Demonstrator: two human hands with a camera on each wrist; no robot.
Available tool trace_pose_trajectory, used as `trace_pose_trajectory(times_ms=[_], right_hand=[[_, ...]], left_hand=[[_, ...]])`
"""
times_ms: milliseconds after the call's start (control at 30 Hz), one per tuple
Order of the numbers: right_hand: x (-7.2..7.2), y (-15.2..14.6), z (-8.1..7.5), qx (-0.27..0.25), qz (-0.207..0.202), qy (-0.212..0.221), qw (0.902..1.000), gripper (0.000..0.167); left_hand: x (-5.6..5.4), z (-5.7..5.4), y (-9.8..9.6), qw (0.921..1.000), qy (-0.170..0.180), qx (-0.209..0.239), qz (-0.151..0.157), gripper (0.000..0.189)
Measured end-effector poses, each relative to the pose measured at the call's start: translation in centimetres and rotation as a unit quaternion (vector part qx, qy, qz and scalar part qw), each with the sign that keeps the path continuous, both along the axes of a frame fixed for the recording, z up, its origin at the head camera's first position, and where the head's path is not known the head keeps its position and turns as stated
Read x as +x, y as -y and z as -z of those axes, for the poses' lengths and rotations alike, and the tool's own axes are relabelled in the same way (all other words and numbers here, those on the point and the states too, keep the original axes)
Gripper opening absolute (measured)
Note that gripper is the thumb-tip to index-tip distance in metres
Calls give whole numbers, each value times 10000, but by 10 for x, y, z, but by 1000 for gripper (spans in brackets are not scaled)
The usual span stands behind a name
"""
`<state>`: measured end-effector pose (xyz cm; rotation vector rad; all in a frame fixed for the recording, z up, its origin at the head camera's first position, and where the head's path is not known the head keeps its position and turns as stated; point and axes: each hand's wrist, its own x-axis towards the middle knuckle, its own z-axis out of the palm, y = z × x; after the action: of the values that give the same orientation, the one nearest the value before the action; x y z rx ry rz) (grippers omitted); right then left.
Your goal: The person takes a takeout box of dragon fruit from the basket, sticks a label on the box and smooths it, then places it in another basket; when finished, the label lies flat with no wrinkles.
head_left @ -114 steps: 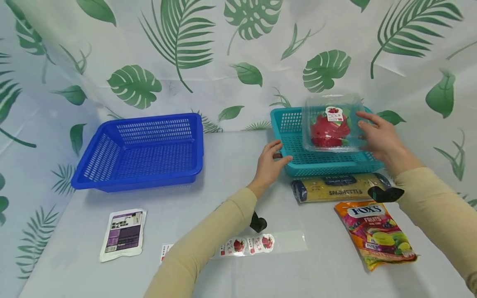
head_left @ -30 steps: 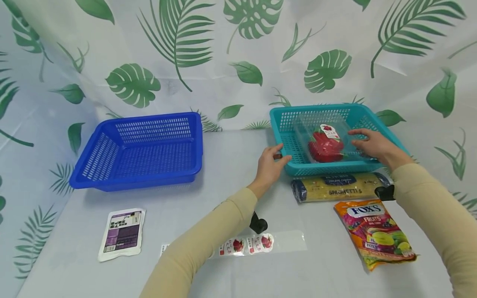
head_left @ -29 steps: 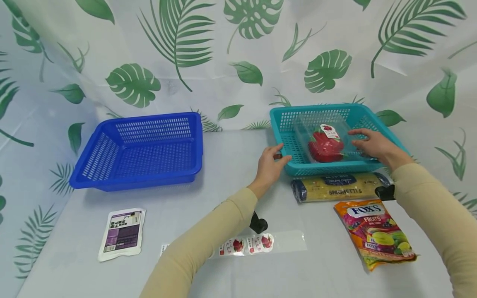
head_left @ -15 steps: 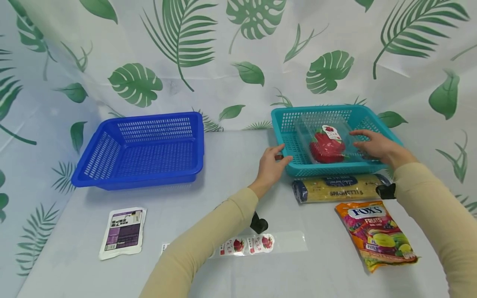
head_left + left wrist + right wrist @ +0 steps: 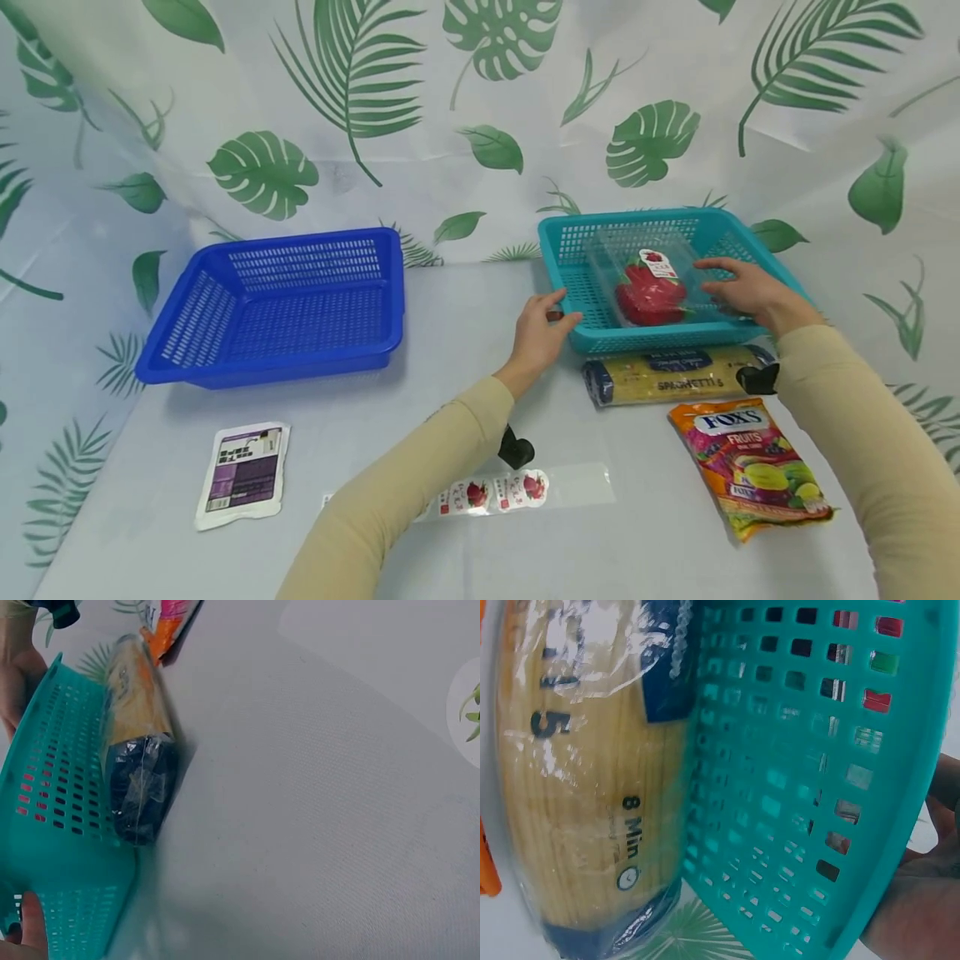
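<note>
In the head view, a clear plastic clamshell box (image 5: pixel 600 258) lies inside the teal basket (image 5: pixel 663 337), with a red dragon fruit (image 5: pixel 648 298) and a white label (image 5: pixel 657 263) showing. My right hand (image 5: pixel 753 292) reaches over the basket's right side and holds the box by its right edge; some fingers are hidden. My left hand (image 5: pixel 538 333) grips the basket's left rim between thumb and fingers. The left wrist view shows part of this thumb (image 5: pixel 34 922) against the basket's end. Past the rim in the right wrist view, the right hand (image 5: pixel 915 907) is partly visible.
A spaghetti pack (image 5: pixel 678 379) lies along the teal basket's front, with a Fox's candy bag (image 5: pixel 753 467) nearer. At left stands a blue basket (image 5: pixel 281 362); before it lies a purple-white packet (image 5: pixel 243 472). A sticker strip (image 5: pixel 517 492) lies partly under the left forearm.
Since the oldest frame, my right hand has lowered the clamshell box from above the teal basket into it. Over the last second both hands stay almost still; the view shifts slightly.
</note>
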<state>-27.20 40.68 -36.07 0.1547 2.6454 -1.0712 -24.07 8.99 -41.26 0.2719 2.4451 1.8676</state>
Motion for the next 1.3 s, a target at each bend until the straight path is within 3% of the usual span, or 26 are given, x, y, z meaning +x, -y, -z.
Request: trace_pose_trajectory(times_ms=[200,567,833,1300], right_hand=[[1,2,0,68,183,-202,9996,58],[-4,1,5,-140,177,-3,9997,59],[-6,4,6,-68,435,-178,9989,57],[-6,-5,-1,-609,466,356,9964,64]], left_hand=[[0,-1,0,10000,-36,-43,24,51],[0,0,3,10000,51,14,-82,50],[0,-3,3,9999,84,-25,-63,49],[-3,-7,8,9988,468,21,161,51]])
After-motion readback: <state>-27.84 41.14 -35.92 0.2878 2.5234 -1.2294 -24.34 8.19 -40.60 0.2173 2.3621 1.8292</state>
